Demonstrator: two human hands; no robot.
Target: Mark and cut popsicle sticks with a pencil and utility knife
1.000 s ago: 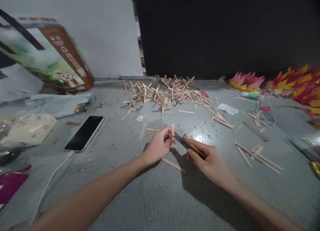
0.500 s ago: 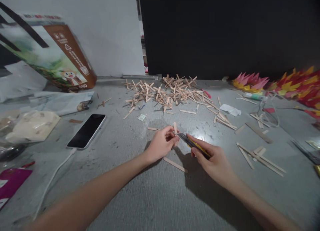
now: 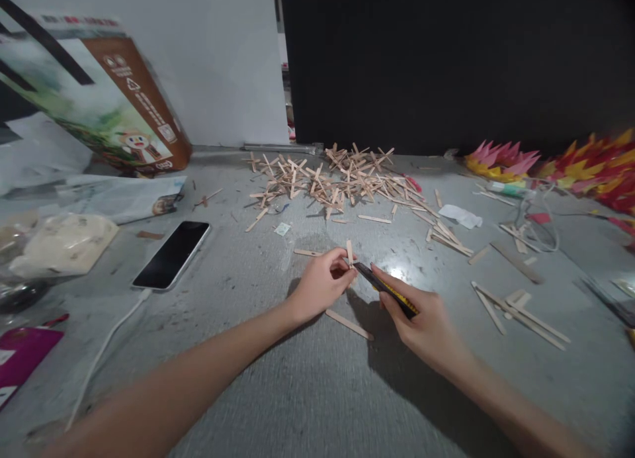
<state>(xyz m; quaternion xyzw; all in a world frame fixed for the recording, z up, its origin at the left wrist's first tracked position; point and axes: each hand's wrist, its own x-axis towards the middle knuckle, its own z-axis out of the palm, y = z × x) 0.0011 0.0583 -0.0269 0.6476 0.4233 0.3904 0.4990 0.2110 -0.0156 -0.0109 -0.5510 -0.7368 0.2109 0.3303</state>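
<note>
Between the thumb and fingers of my left hand (image 3: 322, 279) a short wooden craft stick (image 3: 350, 250) is pinched, its upper end pointing up. My right hand (image 3: 421, 319) is wrapped round a black and yellow utility knife (image 3: 389, 289). The knife's tip meets the stick close to my left fingertips; whether it is cutting in I cannot tell. One loose craft stick (image 3: 348, 325) lies on the grey table just below my hands. Another stick (image 3: 306, 253) lies partly behind my left hand.
A heap of crossed craft sticks (image 3: 322, 180) covers the back middle. A phone (image 3: 171, 256) with a white cable lies left, near a printed bag (image 3: 133, 114). Loose sticks (image 3: 520, 312) and red and yellow paper pieces (image 3: 590, 167) are on the right.
The view has shifted slightly. Both hands hold nearly the same pose, with the knife still against the stick.
</note>
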